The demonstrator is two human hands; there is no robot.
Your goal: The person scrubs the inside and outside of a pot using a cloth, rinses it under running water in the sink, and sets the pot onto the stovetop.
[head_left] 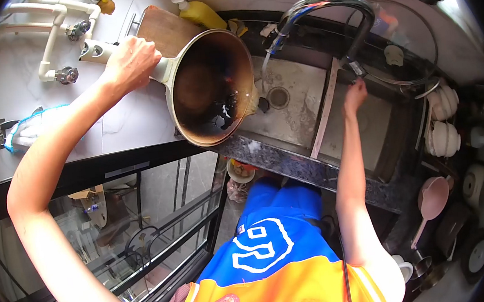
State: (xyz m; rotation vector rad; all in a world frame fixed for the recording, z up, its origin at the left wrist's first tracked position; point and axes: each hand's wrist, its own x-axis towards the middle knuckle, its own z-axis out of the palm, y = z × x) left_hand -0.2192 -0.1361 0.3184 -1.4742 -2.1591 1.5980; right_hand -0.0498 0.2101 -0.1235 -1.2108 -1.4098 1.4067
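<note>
My left hand [131, 62] is closed around the handle of a deep pan [199, 97], held tilted at the left edge of the sink. The pan's inside is brown and darkened, with a wet, shiny patch low down. A thin stream of water [265, 64] runs from the chrome faucet [321, 1] beside the pan into the left basin [301, 98]. At the faucet's base, my right hand [354, 96] has its fingers closed on the faucet lever [356, 70]. The fingertips are partly hidden.
A divider [325, 108] separates the two sink basins. A wooden cutting board [165, 33] and a yellow pump bottle [202, 14] stand behind the pan. White pipes with valves [67, 74] are at the left. Bowls [443, 137] and a pink ladle [434, 197] are at the right.
</note>
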